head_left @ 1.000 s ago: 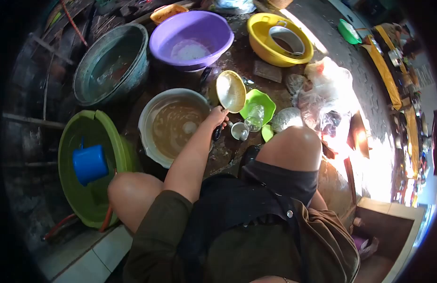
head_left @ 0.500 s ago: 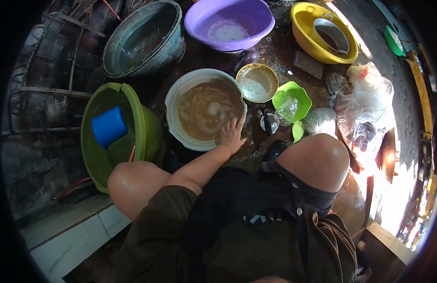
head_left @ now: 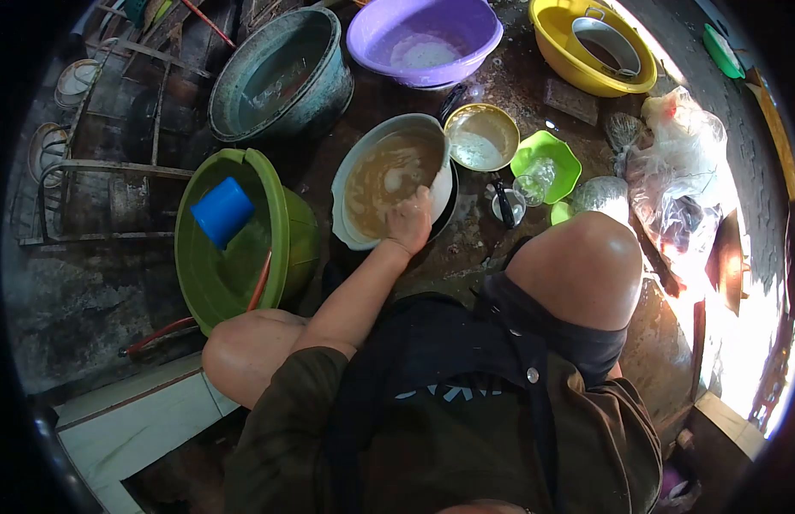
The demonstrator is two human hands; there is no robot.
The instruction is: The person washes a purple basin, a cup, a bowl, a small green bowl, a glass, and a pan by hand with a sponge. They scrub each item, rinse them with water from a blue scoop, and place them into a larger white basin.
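Observation:
My left hand (head_left: 410,221) is closed on the near right rim of a white basin (head_left: 349,190), its fingers curled over the edge. Cloudy brown liquid (head_left: 376,184) lies in the basin, which is tilted, with a dark round shape showing under its right side. Just right of it stands a yellow-rimmed bowl (head_left: 481,137) with whitish contents. My right hand is not in view.
At left, a green tub (head_left: 279,248) holds a blue dipper (head_left: 222,213). Farther back are a dark tub (head_left: 337,86), a purple basin (head_left: 363,38) and a yellow basin (head_left: 547,51). A green bowl (head_left: 569,171) and plastic bags (head_left: 680,154) lie at right.
My left hand has gone from lying spread on the basin's rim to curling over it. The basin has tipped, its right side raised. The whole view has shifted slightly.

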